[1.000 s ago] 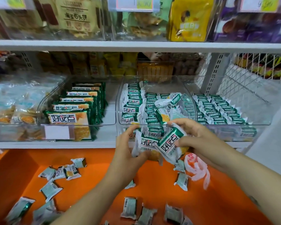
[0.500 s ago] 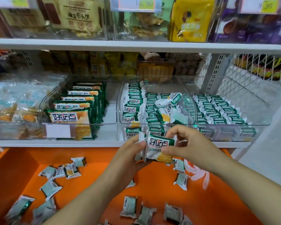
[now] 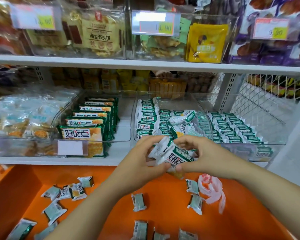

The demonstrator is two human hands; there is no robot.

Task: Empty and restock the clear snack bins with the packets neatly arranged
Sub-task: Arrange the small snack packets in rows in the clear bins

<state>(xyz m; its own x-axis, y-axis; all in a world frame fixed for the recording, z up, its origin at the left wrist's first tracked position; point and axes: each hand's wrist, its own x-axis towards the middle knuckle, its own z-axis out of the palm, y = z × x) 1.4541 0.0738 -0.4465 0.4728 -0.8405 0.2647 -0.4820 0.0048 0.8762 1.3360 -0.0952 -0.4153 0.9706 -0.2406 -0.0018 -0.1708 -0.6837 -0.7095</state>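
Note:
Both hands hold a small stack of green-and-white snack packets [image 3: 170, 155] just in front of the middle clear bin [image 3: 200, 104]. My left hand [image 3: 139, 160] grips the stack from the left, my right hand [image 3: 204, 155] from the right and above. That bin holds rows of the same packets, upright on the left and jumbled in the middle. Several loose packets [image 3: 139, 201] lie scattered on the orange surface [image 3: 164, 193] below the shelf.
A left clear bin [image 3: 125, 115] holds larger green packs in a row. A right bin [image 3: 274, 135] holds neat rows of small packets. A crumpled pink-white plastic bag [image 3: 210, 187] lies on the orange surface. Upper shelf bins carry price tags.
The packet in my right hand has been brought onto the ones in my left. Both hands have closed together around the stack, and the view has tilted slightly.

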